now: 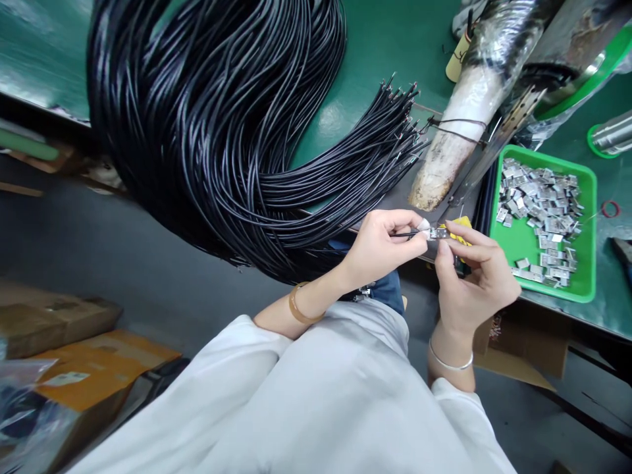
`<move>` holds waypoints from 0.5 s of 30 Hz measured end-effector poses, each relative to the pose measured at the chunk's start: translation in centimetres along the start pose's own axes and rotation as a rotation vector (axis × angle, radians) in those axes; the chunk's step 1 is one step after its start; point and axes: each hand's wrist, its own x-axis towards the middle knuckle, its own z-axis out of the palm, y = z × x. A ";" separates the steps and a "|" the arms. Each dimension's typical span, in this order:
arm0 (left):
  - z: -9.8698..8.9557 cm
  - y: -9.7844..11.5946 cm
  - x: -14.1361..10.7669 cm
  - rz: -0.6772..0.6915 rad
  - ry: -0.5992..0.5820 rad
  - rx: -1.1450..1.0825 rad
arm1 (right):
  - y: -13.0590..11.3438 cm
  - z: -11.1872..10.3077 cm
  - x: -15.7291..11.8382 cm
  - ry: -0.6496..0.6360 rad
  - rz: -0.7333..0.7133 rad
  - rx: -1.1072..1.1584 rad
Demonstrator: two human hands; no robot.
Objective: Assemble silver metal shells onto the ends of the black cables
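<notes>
In the head view my left hand (pixel 388 240) pinches a black cable (pixel 405 234) close to its end. White tape or a finger cover wraps a fingertip of that hand. My right hand (pixel 474 273) holds a small silver metal USB connector (pixel 439 233) between thumb and fingers. Cable end and connector meet between the two hands; whether they are joined I cannot tell. Just behind the right fingers shows a yellow object (pixel 460 229), partly hidden. A large bundle of black cables (pixel 212 131) lies to the left, its stripped ends (pixel 407 122) fanning out beyond my hands.
At right stands a green tray (pixel 523 249) with many metal connector shells (pixel 543 197). A plastic-wrapped tube (pixel 454 125) and a perforated metal strip (pixel 508 131) slant over the green table (pixel 375 39). Cardboard boxes (pixel 54 319) sit on the floor at lower left.
</notes>
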 end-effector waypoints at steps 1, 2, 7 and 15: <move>0.1 0.1 0.0 0.009 0.006 0.005 | 0.0 0.0 0.1 -0.002 -0.012 -0.017; 0.1 0.1 -0.1 0.023 0.013 0.011 | -0.1 0.0 0.3 -0.005 -0.028 -0.040; 0.2 0.5 -0.1 0.118 0.031 0.055 | -0.4 0.1 0.7 0.003 -0.094 -0.121; -0.5 0.2 -0.3 -0.004 -0.078 0.018 | 0.0 -0.2 -0.2 -0.015 -0.135 -0.069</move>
